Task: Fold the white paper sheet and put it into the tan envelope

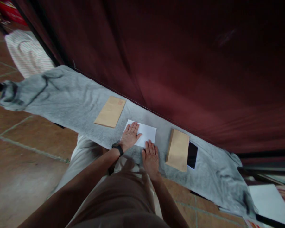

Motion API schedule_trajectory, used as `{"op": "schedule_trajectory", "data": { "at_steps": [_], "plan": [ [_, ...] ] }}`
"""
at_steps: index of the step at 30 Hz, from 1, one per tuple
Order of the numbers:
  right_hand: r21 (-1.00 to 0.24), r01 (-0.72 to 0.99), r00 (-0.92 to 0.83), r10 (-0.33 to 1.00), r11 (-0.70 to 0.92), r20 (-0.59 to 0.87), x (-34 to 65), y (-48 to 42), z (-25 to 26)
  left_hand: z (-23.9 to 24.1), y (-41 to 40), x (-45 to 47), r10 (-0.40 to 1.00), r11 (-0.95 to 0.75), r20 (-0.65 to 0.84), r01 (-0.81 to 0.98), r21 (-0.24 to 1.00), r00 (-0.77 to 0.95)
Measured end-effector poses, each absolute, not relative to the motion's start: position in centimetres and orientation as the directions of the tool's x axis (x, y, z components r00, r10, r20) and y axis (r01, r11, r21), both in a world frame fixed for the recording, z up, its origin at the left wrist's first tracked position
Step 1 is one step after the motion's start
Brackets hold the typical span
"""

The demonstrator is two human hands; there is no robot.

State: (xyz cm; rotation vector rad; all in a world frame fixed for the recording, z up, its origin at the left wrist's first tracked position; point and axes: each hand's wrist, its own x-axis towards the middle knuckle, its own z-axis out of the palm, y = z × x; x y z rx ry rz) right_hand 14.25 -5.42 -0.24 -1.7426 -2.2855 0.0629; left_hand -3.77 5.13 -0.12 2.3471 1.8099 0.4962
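- Two bare hands work at the white paper (148, 131), which lies flat on the grey cloth (68, 95) in front of the person; the left hand (131, 134) is palm down on it, fingers straight and thumb spread, gripping nothing; the right hand (151, 156) is open too, fingertips at the paper's near right edge, with hold of nothing that shows.
- Done, as far as this moment shows: the paper is laid out flat, and the hands seem to be pressing or steadying it; one brown envelope (111, 111) lies apart, to the left of the paper and farther off; a brown stack (178, 150) lies to its right, untouched.
- Left over: no hand is on either brown item; how much work remains cannot be judged from this.
- Hidden: the paper's near left part, under the left hand; any fold or second sheet beneath it cannot be made out.
- Hard to read: the red mark on the envelope; how many pieces make up the stack; whether the phone (192, 155), beyond the stack to the paper's right, is partly covered by it.
- Cut off: the red curtain (156, 63), beyond the paper, at the top of the view.
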Motion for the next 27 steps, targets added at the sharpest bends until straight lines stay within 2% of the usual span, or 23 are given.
{"op": "schedule_trajectory", "data": {
  "at_steps": [9,16,27],
  "plan": [
    [-0.238,0.924,-0.247,0.943,0.299,0.224,14.6,-4.8,-0.8,-0.3,4.0,-4.7,0.974,-0.192,0.167,0.943,0.27,0.15],
    [-0.315,0.886,-0.27,0.93,0.341,0.248,12.5,0.0,-0.5,0.4,3.4,-4.3,0.973,-0.198,0.157,0.959,0.205,0.167],
    [-0.215,0.933,-0.267,0.956,0.287,0.118,10.3,5.0,-1.2,-0.1,3.5,-4.5,0.975,-0.2,0.148,0.945,0.257,0.166]
  ]
}}
